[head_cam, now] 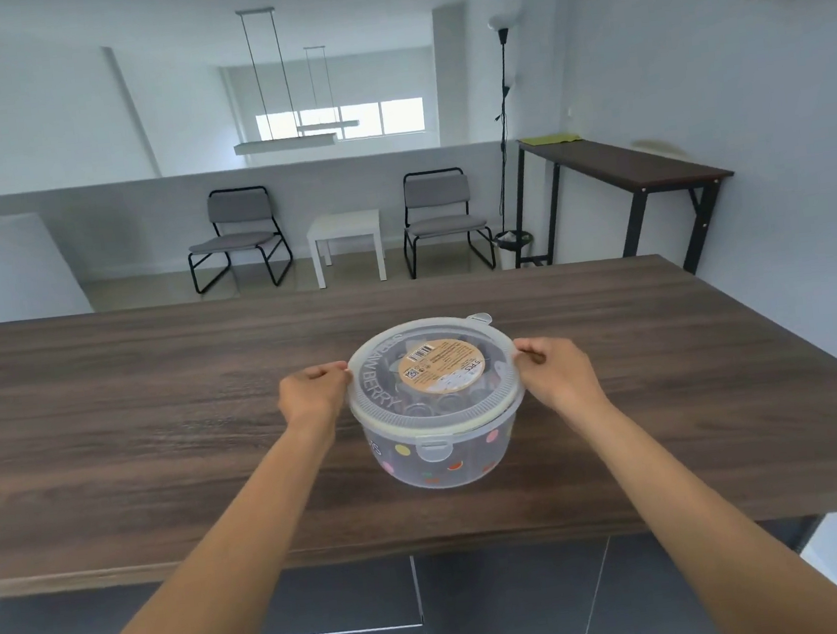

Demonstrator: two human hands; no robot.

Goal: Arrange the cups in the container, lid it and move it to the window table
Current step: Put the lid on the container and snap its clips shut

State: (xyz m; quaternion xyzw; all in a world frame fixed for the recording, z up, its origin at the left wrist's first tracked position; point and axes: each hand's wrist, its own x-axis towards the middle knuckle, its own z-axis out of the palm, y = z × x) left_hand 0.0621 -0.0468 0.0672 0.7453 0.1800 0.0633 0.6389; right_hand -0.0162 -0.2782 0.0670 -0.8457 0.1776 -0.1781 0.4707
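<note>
- On the dark wood bench [159, 421], about midway between its left and right edges and nearer the near edge than the far one, is a round clear plastic container [442, 461] with coloured dots on its wall.
- A clear lid [389, 397] covers the container; a round tan label [441, 369] sits at its middle, raised letters run round its rim, and a small tab sticks out at the far right.
- A clasp [433, 449] on the near side of the container hangs down over the wall.
- Through the lid and wall, small clear cups [446, 401] show inside, packed side by side; their number cannot be told.
- The left hand [311, 392] is at the left side of the lid, its fingers [334, 371] curled and pinching the rim.
- The right hand [556, 369] is at the right side, its fingers [528, 351] curled and pinching the rim likewise.
- Whether the container rests on the bench or is lifted just clear of it cannot be told.
- Beyond the far edge of the bench, two grey chairs [237, 237] flank a small white table [346, 244] against a low wall.
- A long dark side table [622, 166] stands along the right wall, a floor lamp [506, 116] at its far end.
</note>
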